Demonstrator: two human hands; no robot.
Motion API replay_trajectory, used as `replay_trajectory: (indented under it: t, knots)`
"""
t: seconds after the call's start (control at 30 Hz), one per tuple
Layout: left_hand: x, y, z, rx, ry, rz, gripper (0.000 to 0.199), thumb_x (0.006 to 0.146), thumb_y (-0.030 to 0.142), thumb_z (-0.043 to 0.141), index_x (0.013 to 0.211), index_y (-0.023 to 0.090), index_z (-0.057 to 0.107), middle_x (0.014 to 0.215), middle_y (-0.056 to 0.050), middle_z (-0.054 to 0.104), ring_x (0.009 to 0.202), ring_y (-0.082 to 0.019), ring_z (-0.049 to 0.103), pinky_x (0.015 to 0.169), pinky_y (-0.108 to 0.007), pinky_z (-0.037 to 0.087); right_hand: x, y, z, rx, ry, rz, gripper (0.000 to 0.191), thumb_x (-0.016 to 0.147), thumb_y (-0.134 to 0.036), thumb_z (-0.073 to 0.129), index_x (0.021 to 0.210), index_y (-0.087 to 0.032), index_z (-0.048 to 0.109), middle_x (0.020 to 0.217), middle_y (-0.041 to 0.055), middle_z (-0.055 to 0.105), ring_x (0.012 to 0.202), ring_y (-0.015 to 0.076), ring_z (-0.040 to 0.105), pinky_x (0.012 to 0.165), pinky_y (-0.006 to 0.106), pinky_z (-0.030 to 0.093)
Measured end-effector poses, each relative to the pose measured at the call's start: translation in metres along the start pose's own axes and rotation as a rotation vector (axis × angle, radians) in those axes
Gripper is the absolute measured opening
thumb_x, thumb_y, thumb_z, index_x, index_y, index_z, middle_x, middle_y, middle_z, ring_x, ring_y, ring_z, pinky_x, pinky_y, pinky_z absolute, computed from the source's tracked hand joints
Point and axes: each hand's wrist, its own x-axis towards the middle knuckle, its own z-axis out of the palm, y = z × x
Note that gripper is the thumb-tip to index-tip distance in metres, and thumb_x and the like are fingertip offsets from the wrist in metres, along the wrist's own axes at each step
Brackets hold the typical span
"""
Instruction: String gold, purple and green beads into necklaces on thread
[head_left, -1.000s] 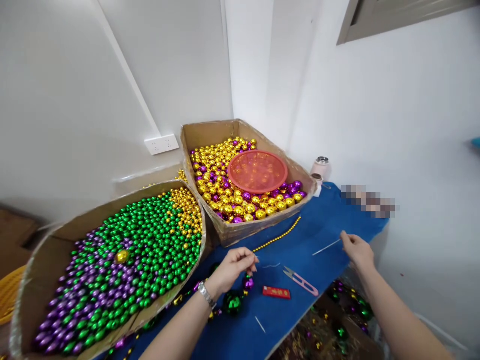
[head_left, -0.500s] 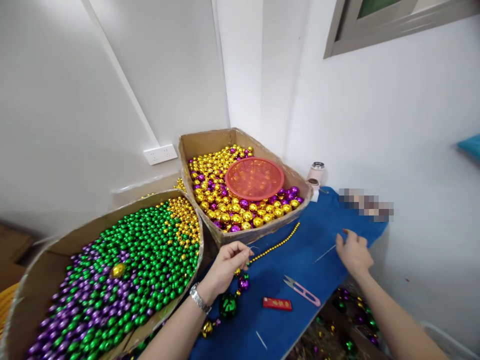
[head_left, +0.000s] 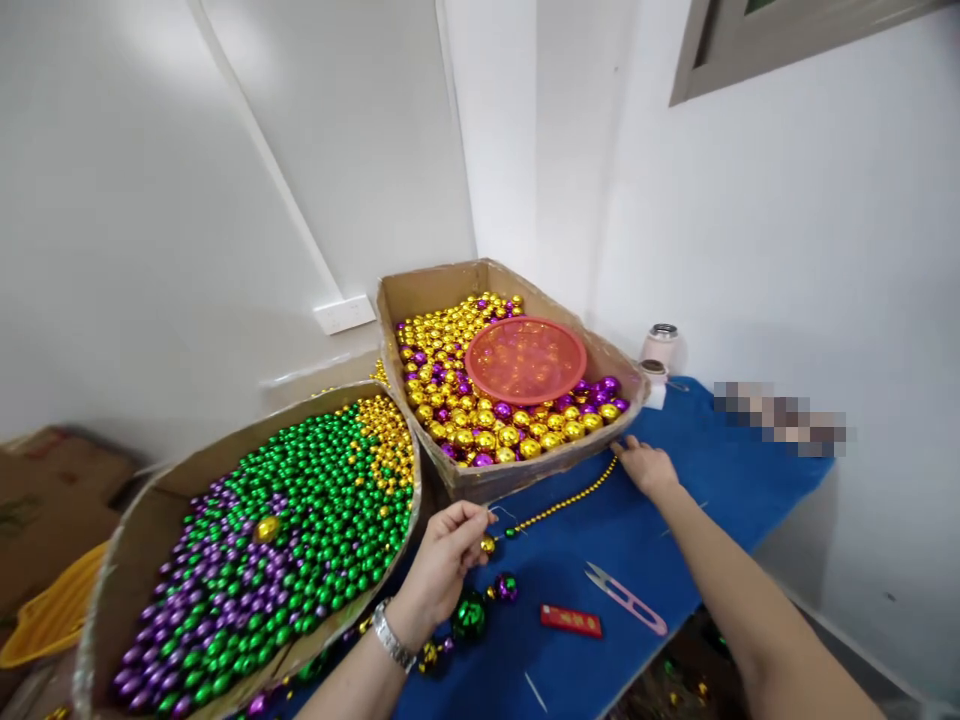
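Note:
My left hand (head_left: 448,550) is closed in a pinch on a thin thread (head_left: 504,511), with a gold bead just below the fingertips. From there a string of small gold beads (head_left: 568,505) curves away to the right, with a green bead at its near end. My right hand (head_left: 646,468) reaches the far end of that string, with thumb and fingers closed on it beside the box. Below my left hand lie larger strung beads, among them a green ball (head_left: 470,614) and a purple ball (head_left: 507,587). A thin needle (head_left: 681,517) rests by my right forearm.
Pink thread snips (head_left: 628,600) and a red packet (head_left: 571,620) lie on the blue cloth (head_left: 517,660). One box (head_left: 420,470) holds green, purple and gold beads; another (head_left: 637,385) holds gold and purple balls under a red basin (head_left: 525,360). A pink bottle (head_left: 660,348) stands behind.
My right hand has moved left from the needle to the far end of the gold bead string. The needle now lies on the cloth. My left hand keeps its pinch, slightly lower.

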Motion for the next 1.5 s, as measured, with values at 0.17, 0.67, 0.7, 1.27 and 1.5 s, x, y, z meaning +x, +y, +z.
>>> replay_trajectory:
  t: [0.17,0.67,0.7,1.27,1.5]
  knots:
    - [-0.004,0.002,-0.005,-0.060,0.032,0.009,0.023,0.071,0.035,0.073,0.074,0.014,0.063,0.054,0.006,0.040,0.048,-0.004,0.031,0.050,-0.018,0.035,0.001,0.007,-0.001,0.015,-0.015,-0.051,0.031,0.091,-0.032,0.055,0.117,-0.017,0.054,0.117,0.0071,0.057,0.097,0.0189,0.060,0.081,0.039,0.051]
    - [0.006,-0.003,-0.012,0.163,0.168,0.124,0.040,0.068,0.053,0.069,0.070,0.014,0.060,0.055,0.006,0.042,0.043,-0.004,0.028,0.042,-0.018,0.024,-0.100,-0.058,-0.119,0.472,-0.092,-0.607,0.026,0.097,-0.031,0.030,0.092,-0.022,0.055,0.082,0.0006,0.064,0.071,0.0144,0.063,0.068,0.026,0.048]
    - [0.006,-0.003,-0.011,0.195,0.166,0.132,0.041,0.067,0.053,0.069,0.069,0.014,0.060,0.056,0.005,0.044,0.044,-0.004,0.029,0.041,-0.019,0.023,-0.111,-0.070,-0.132,0.491,-0.093,-0.672,0.022,0.095,-0.029,0.034,0.094,-0.023,0.056,0.088,0.0010,0.065,0.080,0.0149,0.063,0.073,0.026,0.047]
    - [-0.002,0.000,-0.008,0.358,-0.292,0.079,0.038,0.070,0.050,0.066,0.069,0.011,0.065,0.056,0.004,0.043,0.050,-0.006,0.028,0.048,-0.021,0.021,-0.122,-0.161,-0.146,0.436,-0.030,-1.001,0.020,0.094,-0.020,0.036,0.103,-0.019,0.054,0.090,0.0054,0.058,0.076,0.0151,0.056,0.068,0.026,0.042]
    - [-0.001,0.003,-0.018,0.602,-0.220,0.217,0.036,0.074,0.046,0.063,0.067,0.012,0.067,0.054,0.001,0.053,0.049,-0.009,0.038,0.048,-0.021,0.029,-0.125,-0.141,-0.141,0.560,-0.134,-0.912,0.032,0.095,-0.033,0.038,0.075,-0.018,0.057,0.071,0.0019,0.055,0.064,0.0136,0.056,0.062,0.026,0.043]
